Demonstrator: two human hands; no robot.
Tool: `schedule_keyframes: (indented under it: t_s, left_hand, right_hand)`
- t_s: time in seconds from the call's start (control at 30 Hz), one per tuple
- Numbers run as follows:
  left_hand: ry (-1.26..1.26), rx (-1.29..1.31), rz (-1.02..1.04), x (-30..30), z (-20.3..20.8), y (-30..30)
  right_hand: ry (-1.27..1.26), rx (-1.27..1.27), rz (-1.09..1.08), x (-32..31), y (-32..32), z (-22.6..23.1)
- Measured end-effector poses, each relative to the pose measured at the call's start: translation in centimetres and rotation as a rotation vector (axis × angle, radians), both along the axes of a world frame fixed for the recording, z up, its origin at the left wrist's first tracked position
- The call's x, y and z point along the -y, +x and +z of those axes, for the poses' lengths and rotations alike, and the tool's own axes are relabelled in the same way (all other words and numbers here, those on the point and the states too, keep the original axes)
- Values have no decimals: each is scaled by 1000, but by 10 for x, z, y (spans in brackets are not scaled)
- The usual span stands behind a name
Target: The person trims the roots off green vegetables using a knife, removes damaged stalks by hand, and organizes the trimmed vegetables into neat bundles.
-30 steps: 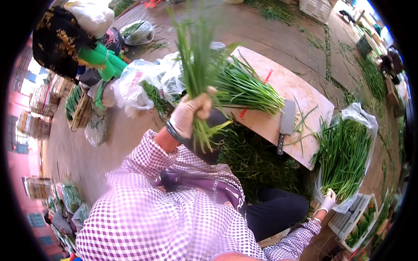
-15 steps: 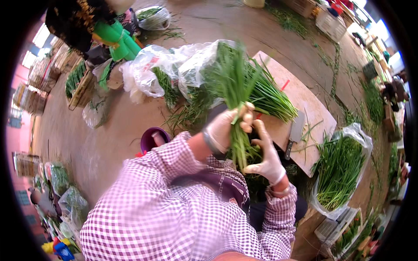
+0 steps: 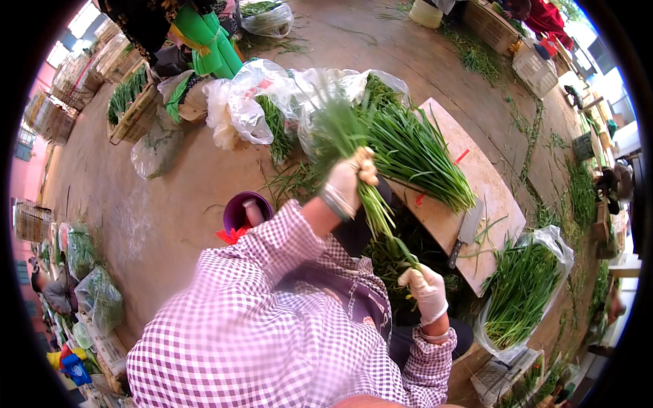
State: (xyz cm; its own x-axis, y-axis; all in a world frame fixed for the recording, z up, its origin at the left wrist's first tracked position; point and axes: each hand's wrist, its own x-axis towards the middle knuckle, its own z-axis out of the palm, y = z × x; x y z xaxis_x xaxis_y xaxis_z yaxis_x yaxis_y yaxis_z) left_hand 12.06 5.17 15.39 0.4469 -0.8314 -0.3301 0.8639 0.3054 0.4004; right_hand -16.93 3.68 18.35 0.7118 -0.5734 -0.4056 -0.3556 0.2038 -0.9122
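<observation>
My gloved left hand (image 3: 348,180) is closed round the middle of a bunch of garlic chives (image 3: 374,209). The bunch slants, its leafy tops blurred at the upper left and its pale stems pointing down to the right. My gloved right hand (image 3: 426,294), lower and to the right, has its fingers closed on a few green blades (image 3: 405,251) hanging off the stem end. Beyond the bunch, a pile of long chives (image 3: 418,153) lies on a pale cutting board (image 3: 500,180). A cleaver (image 3: 469,224) with a dark handle rests at the board's near edge.
At the right stands a clear bag of chives (image 3: 520,292). White plastic bags (image 3: 255,95) lie on the floor ahead. A purple bucket (image 3: 235,212) sits beside my left arm. Loose dark greens (image 3: 388,268) lie below my hands. A person in dark clothing (image 3: 146,27) is at the far left.
My right hand, open beside the stems before, has moved down and right and now grips a few blades. My left hand and the bunch have shifted slightly left, the bunch tilting more.
</observation>
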Motion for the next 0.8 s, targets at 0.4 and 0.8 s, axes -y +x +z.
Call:
schedule_keyframes:
  t_s: [0.4, 0.8]
  left_hand:
    - [121, 287, -61, -37, -33, 107]
    - [-35, -29, -48, -34, 4, 30]
  right_hand:
    - [-876, -481, -64, 25, -65, -42]
    - [-747, 176, -46, -12, 130, -2]
